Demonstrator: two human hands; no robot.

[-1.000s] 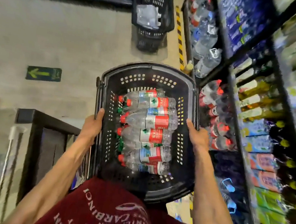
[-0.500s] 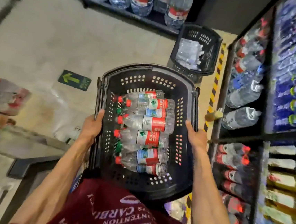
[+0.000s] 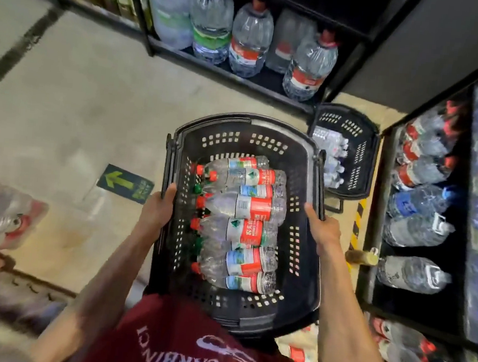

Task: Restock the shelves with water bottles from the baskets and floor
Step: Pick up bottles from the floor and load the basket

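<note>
The basket (image 3: 246, 123) of water bottles (image 3: 247, 208) is held above the floor (image 3: 87, 102), its side rims gripped by the left hand (image 3: 157, 208) and right hand (image 3: 319, 228), and bottles could be spilled if it is tilted.

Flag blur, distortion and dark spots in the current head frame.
Head view: basket and its bottles sharp; motion blur smears the edges, worst on the right shelves and the wrapped pack at left; wide-angle distortion bends shelf lines; shelf interiors dim.
</note>
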